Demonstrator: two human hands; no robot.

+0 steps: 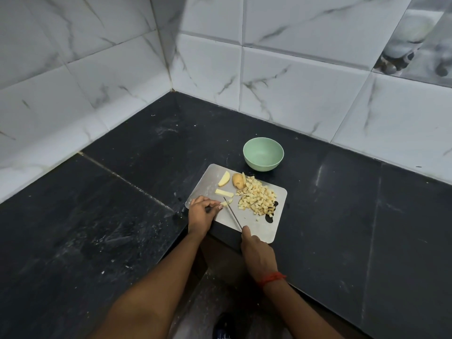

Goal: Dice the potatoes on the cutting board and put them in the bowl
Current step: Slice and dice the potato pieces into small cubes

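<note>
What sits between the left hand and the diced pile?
Head view: the knife, in the right hand, crosses there over a small potato piece held by the left hand. Past the knife, bare cutting board to the diced pile.

Left hand (203, 212) reaches forward with curled fingers; right hand (256, 253) is clenched tight.

black counter (342, 216) with cutting board (266, 228) and green bowl (263, 155)

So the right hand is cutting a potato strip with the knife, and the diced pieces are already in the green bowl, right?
No. The head view shows the green bowl empty; the diced pieces lie piled on the cutting board. The right hand is cutting a potato strip with the knife.
</note>
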